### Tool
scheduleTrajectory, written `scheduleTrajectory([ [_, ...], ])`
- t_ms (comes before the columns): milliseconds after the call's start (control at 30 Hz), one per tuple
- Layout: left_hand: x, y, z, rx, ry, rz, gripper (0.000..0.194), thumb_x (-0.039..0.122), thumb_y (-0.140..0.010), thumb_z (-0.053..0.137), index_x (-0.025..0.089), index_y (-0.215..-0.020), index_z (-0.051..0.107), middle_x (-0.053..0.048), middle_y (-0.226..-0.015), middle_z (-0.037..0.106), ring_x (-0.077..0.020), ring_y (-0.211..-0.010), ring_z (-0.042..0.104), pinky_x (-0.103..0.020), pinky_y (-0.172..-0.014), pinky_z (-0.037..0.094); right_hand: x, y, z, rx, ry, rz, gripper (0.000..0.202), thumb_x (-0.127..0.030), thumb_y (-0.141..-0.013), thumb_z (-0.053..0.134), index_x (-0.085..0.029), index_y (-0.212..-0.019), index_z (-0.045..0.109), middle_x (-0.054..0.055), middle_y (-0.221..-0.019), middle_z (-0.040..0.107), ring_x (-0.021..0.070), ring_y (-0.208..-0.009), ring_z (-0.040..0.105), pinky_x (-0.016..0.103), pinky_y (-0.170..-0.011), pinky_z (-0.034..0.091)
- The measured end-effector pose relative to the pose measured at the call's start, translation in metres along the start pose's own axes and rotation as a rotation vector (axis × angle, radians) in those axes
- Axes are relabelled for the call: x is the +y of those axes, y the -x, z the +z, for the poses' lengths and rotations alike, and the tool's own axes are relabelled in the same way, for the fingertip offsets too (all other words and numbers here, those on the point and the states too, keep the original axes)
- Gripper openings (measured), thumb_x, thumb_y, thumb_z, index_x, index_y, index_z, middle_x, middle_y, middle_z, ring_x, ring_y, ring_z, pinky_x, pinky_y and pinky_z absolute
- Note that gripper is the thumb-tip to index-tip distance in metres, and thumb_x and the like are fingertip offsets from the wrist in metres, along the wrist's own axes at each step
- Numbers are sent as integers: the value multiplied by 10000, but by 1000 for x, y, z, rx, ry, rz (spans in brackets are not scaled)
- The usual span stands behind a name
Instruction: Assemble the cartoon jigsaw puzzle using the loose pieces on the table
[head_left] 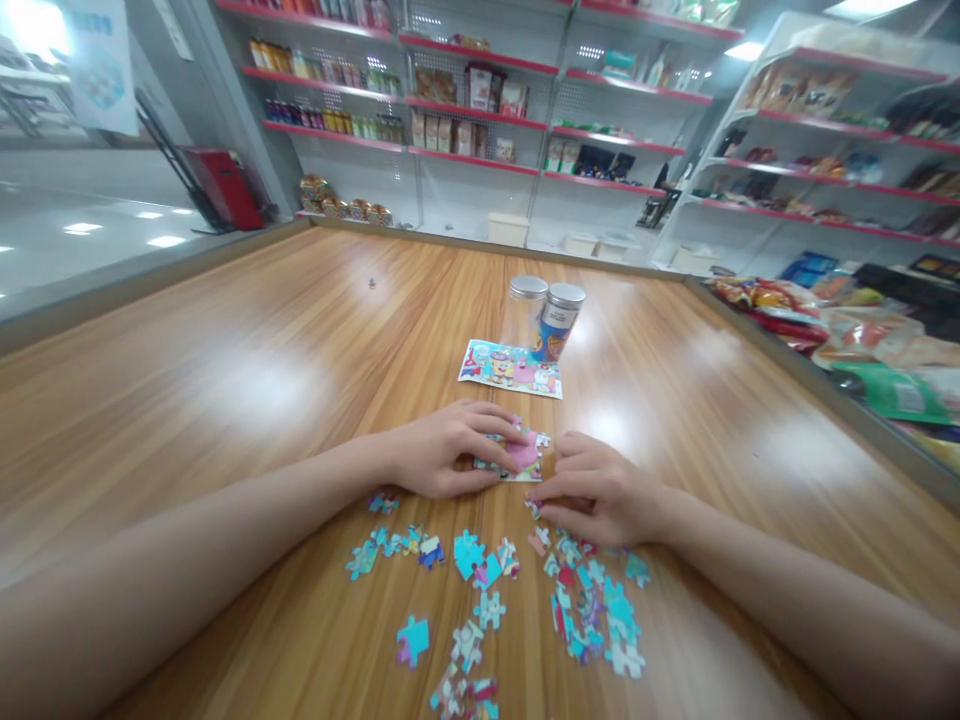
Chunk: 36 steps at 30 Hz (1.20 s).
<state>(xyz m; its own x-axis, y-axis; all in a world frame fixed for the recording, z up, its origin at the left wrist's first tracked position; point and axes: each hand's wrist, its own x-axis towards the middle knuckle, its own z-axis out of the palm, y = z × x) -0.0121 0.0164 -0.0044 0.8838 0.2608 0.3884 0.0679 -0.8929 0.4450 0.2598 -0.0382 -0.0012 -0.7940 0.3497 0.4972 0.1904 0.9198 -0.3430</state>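
My left hand (457,448) lies with its fingers stretched out over a partly joined jigsaw puzzle (529,458), hiding much of its left side. To the right, my right hand (600,490) has its thumb and forefinger pinched on a small puzzle piece (533,507), just below the joined part's lower right corner. Loose puzzle pieces (622,615) in blue, white and pink spread across the tabletop below both hands. One blue and pink piece (412,640) lies apart at the lower left. Beyond my hands is a printed picture sheet (491,366) with cartoon figures.
A clear jar (523,315) and a jar with a blue label (559,325), both silver-lidded, stand at the sheet's far edge. A tiny object (371,284) sits farther back on the wooden table (225,480). Packaged goods (795,320) lie right; stocked shelves (480,160) stand behind.
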Motion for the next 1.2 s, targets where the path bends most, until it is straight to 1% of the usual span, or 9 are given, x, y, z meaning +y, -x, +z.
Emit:
scheduleTrajectory([
  [67, -4, 1, 2, 31, 13, 0, 302, 133, -881, 635, 242, -1128, 771, -89, -1305, 695, -292, -1265, 581, -479, -1102, 465, 1, 0, 0, 20, 1, -7, 83, -175, -900, 673, -152, -950, 735, 12, -614, 623, 155, -620, 499, 307, -645, 378],
  [167, -8, 1, 1, 76, 29, 10, 299, 78, -865, 611, 236, -1040, 794, -81, -1244, 724, -272, -1222, 609, -461, -1086, 486, 2, 1, -1, 24, 2, -15, 56, -174, -903, 678, -156, -893, 730, 3, -582, 601, 148, -592, 480, 299, -622, 363],
  [267, -8, 1, 1, 86, 20, 8, 293, 73, -862, 614, 236, -1022, 798, -77, -1233, 728, -269, -1212, 609, -461, -1078, 491, 3, 3, -2, 20, -1, 6, 54, -188, -902, 690, -158, -920, 731, 3, -601, 617, 146, -603, 503, 301, -642, 380],
  [433, -8, 0, 1, 85, 8, 10, 279, 88, -872, 612, 236, -1014, 800, -78, -1226, 731, -269, -1202, 609, -457, -1061, 503, 5, 4, -2, -17, -14, 60, 161, -262, -882, 740, -154, -1001, 740, 14, -650, 641, 153, -633, 535, 305, -658, 398],
  [567, -10, 0, 2, 93, 8, 19, 293, 75, -861, 612, 236, -1017, 800, -81, -1227, 731, -268, -1193, 617, -459, -1055, 505, 5, 5, -1, -9, -52, 77, 139, -269, -891, 742, -152, -965, 745, -4, -604, 604, 141, -604, 522, 290, -640, 392],
  [733, -11, 1, 3, 89, 9, 21, 309, 59, -847, 611, 239, -1009, 803, -85, -1218, 733, -267, -1181, 626, -458, -1048, 511, 6, 6, -1, 18, -41, 122, 125, -275, -887, 748, -159, -932, 739, -33, -575, 539, 130, -580, 508, 280, -635, 379],
  [900, -10, 0, 4, 106, 20, 33, 300, 57, -857, 605, 235, -994, 805, -84, -1196, 740, -260, -1167, 639, -447, -1033, 523, 6, 6, -1, 11, -55, 154, 122, -268, -881, 754, -160, -936, 740, -37, -576, 522, 133, -603, 523, 273, -650, 386],
  [1067, -10, -1, 3, 89, 13, 21, 296, 69, -863, 607, 242, -998, 805, -85, -1206, 738, -261, -1172, 636, -454, -1044, 518, 3, 5, -3, 15, -48, 94, 100, -202, -901, 688, -150, -975, 732, -21, -580, 541, 148, -610, 501, 299, -663, 380],
  [1200, -10, -1, 3, 91, 19, 16, 304, 63, -853, 607, 242, -1000, 802, -84, -1204, 740, -264, -1175, 633, -461, -1044, 519, 0, 4, -4, 14, -55, 27, 133, -126, -877, 624, -145, -959, 727, 20, -621, 596, 165, -624, 471, 318, -647, 354],
])
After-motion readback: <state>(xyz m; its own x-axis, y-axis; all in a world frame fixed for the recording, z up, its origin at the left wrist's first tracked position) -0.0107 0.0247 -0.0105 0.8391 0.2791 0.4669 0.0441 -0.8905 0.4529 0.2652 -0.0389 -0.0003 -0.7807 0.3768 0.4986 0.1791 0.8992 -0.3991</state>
